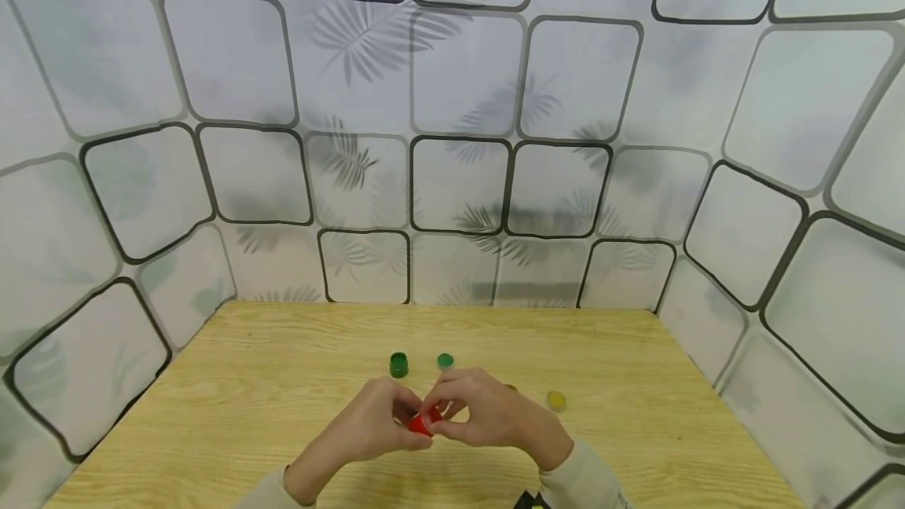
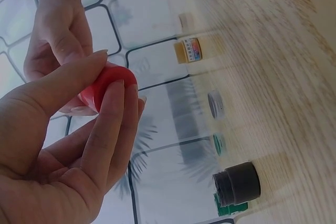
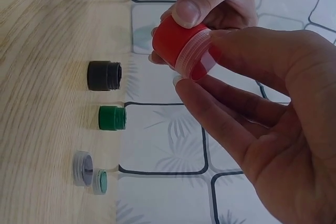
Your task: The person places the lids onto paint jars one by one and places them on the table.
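Observation:
Above the table, a small red paint jar (image 3: 178, 39) is held between both hands. My left hand (image 1: 375, 419) grips the red body, its thumb and fingers around the jar in the left wrist view. My right hand (image 1: 481, 407) pinches the clear screw lid (image 3: 193, 56) at the jar's end, with the thumb on one side and a finger on the other. The lid sits on the jar's mouth, and red shows through it. In the head view, the fingers cover part of the jar.
Beyond the hands stand an uncapped green jar (image 1: 399, 365) and a green-stained lid (image 1: 445, 360). An uncapped black jar (image 3: 104, 75) and a grey-stained lid (image 3: 83, 169) are nearby. To the right lie a yellow lid (image 1: 556, 400) and a labelled yellow jar (image 2: 189, 50).

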A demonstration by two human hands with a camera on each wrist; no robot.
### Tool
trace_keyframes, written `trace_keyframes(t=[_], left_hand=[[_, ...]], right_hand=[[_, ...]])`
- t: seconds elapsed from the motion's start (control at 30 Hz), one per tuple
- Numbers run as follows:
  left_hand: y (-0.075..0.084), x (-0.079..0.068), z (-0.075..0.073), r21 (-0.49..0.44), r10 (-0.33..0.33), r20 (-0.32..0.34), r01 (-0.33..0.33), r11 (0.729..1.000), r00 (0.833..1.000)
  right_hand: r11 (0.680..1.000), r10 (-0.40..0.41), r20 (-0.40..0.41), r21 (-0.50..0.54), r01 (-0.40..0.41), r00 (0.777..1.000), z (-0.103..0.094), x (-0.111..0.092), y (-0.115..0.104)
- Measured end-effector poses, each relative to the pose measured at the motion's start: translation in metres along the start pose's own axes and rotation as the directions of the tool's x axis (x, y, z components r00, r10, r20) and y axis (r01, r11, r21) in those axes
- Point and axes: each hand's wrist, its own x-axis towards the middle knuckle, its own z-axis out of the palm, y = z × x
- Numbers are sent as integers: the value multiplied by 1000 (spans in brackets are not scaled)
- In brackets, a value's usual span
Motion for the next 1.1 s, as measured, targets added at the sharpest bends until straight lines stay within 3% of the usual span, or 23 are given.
trace_keyframes(t=[0.2, 0.73, 1.1], left_hand=[[0, 0, 0, 11, 0, 1, 0, 1000, 1000], [0, 0, 0, 6, -6, 5, 6, 1000, 1000], [-3, -1, -3, 0, 15, -4, -15, 1000, 1000]], right_hand=[[999, 50, 12, 12, -50, 999, 0, 0, -1], [996, 89, 29, 2, -89, 996, 1, 1, -2], [990, -122, -46, -75, 119, 991, 2, 1, 0]])
